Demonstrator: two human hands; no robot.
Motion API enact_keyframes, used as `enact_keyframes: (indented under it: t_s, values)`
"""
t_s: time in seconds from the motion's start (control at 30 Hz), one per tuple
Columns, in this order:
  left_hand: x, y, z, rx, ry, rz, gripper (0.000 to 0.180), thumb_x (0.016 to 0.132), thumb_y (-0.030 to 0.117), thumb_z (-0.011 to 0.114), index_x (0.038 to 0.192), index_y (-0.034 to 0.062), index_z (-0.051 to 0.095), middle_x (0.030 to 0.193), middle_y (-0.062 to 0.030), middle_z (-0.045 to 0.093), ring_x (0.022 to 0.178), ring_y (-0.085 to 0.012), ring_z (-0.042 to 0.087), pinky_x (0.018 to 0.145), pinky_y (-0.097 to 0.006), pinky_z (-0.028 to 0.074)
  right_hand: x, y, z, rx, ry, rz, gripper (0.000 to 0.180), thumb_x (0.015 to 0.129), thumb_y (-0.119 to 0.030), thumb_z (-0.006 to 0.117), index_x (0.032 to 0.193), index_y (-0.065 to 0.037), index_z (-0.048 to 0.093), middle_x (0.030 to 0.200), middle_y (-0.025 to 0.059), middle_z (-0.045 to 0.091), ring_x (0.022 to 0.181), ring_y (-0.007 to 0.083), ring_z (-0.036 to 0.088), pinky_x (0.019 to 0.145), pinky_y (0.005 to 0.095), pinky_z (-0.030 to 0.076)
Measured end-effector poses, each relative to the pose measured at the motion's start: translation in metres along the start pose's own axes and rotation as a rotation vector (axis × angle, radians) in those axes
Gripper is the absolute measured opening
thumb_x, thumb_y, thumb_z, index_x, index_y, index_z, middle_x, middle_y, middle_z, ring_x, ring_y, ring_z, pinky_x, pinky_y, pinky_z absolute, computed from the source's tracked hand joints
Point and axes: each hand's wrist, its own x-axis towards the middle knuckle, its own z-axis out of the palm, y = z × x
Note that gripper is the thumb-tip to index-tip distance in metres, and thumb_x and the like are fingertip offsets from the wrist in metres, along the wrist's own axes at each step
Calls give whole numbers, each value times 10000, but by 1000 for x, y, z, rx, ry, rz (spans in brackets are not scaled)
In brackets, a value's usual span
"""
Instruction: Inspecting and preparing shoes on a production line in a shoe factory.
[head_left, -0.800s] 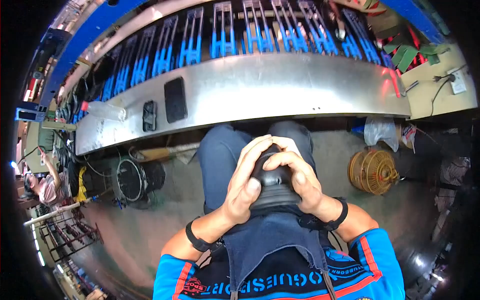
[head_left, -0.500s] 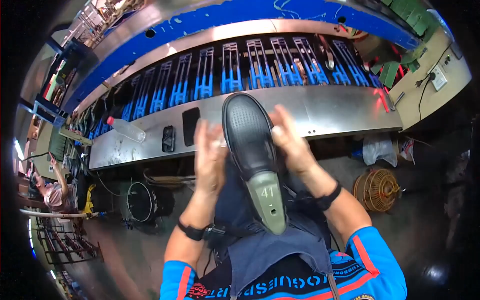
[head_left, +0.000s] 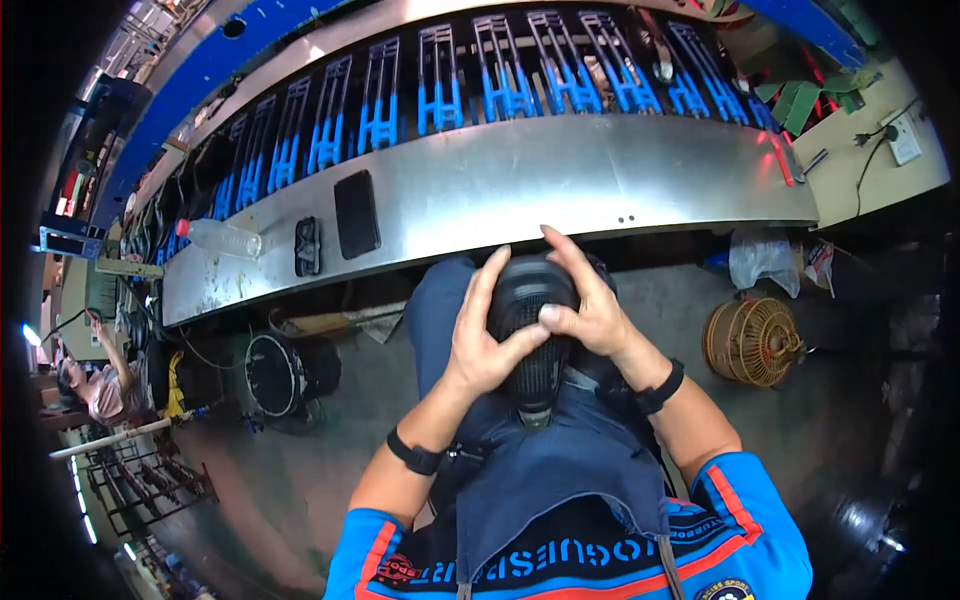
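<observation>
A black shoe upper with a perforated surface stands tilted over my lap, its toe end pointing away from me. At its near end a small bit of a grey-green shoe last shows; the rest is out of sight. My left hand wraps the left side of the shoe, thumb laid across the top. On the other side my right hand grips it, thumb on top and fingers curving round the far end.
Ahead runs a metal bench with a phone, a small black object and a plastic bottle. Blue rack arms line its back. A round fan and black bin stand below. Another person is far left.
The shoe has come down toward my lap and tipped, so the last is now mostly hidden. My hands have closed in with their thumbs over its top.
</observation>
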Motion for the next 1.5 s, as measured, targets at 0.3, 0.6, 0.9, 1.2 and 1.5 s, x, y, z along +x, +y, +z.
enact_keyframes:
  t_s: [0.3,0.6,0.9,1.2,1.5]
  values:
    - [25,-41,18,-41,148,-110,788,824,249,798,1453,-33,416,1299,-196,550,1209,-296,571,1015,-388,470,20,62,-3,-111,121,-84,636,988,-378,557,1503,-39,403,1463,185,431,1367,308,413,1147,403,309]
    - [19,-39,24,-220,224,-313,922,845,192,782,1524,-42,204,1375,-189,526,1260,-259,535,1082,-378,423,20,67,5,-206,266,-9,689,976,-391,571,1488,27,379,1394,240,519,1305,348,510,1102,396,380]
    - [-2,3,1,-1043,390,-614,664,980,549,532,1333,-13,513,1250,-161,627,1112,-274,633,987,-400,507,-74,3,-21,-278,75,129,649,983,-357,579,1490,-5,377,1433,238,467,1321,336,492,1125,407,363]
    - [-2,15,15,522,-540,292,873,633,361,892,1320,-16,506,1329,-235,534,1247,-407,513,1045,-518,413,-126,9,-54,-261,587,250,546,1067,-381,311,1065,38,660,1011,154,695,967,252,658,910,336,485]
    - [112,-44,7,-145,-252,-139,982,742,372,826,1483,-24,318,1331,-145,549,1217,-250,540,1024,-372,448,8,8,-152,334,280,252,645,1049,-527,386,1436,-17,463,1285,131,602,1015,179,626,804,311,520]
